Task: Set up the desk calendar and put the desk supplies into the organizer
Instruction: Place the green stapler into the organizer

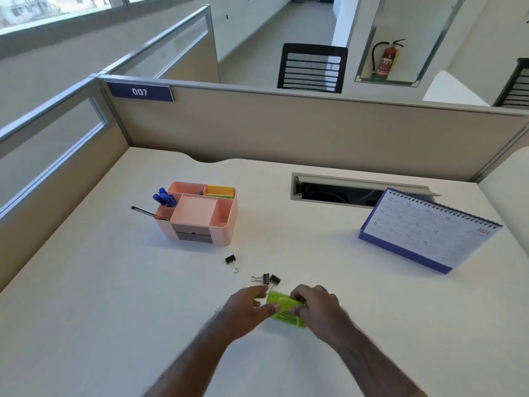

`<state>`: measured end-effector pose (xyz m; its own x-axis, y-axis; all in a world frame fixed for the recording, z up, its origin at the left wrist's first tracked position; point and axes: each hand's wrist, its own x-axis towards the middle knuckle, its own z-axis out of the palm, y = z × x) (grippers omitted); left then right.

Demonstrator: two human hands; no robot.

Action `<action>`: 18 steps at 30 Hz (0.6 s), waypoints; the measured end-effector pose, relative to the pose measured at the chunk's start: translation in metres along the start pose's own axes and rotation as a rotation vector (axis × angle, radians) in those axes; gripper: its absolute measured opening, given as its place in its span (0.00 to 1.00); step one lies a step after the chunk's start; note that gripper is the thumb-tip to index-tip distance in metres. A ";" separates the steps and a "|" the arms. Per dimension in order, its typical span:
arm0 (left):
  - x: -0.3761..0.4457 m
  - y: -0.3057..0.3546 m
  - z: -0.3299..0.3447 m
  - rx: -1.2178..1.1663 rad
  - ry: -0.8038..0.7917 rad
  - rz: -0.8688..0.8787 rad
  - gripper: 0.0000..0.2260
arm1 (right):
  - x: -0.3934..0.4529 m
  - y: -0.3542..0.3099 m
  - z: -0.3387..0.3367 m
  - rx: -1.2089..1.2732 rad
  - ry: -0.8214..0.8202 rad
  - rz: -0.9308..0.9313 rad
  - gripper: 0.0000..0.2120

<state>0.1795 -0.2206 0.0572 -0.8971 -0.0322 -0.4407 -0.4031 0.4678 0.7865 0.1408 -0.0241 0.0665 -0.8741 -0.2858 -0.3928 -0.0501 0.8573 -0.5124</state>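
Head view: calendar [423,233] stands, pens [163,197] in organizer [217,224]; both hands [286,309] grip green stapler [282,303]; binder clips [266,277] remain on bench [114,296].

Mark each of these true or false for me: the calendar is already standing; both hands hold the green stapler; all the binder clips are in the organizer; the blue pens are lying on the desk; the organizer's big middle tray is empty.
1. The desk calendar is standing. True.
2. The left hand and right hand both hold the green stapler. True.
3. All binder clips are in the organizer. False: three binder clips lie on the desk.
4. The blue pens lie on the desk. False: the blue pens stand in the pink organizer.
5. The organizer's big middle tray is empty. True.
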 end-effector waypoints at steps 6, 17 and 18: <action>-0.001 0.011 -0.026 -0.425 -0.036 -0.017 0.14 | 0.005 -0.017 -0.018 0.286 0.025 -0.148 0.09; 0.021 0.040 -0.114 -0.425 0.271 0.139 0.09 | 0.009 -0.018 -0.060 0.565 0.326 -0.184 0.07; 0.027 0.043 -0.129 -0.398 0.353 0.159 0.08 | 0.008 -0.013 -0.064 0.578 0.341 -0.164 0.07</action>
<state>0.1149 -0.3153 0.1352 -0.9311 -0.3142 -0.1850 -0.2332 0.1229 0.9646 0.1033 -0.0096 0.1187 -0.9851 -0.1605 -0.0622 -0.0114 0.4212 -0.9069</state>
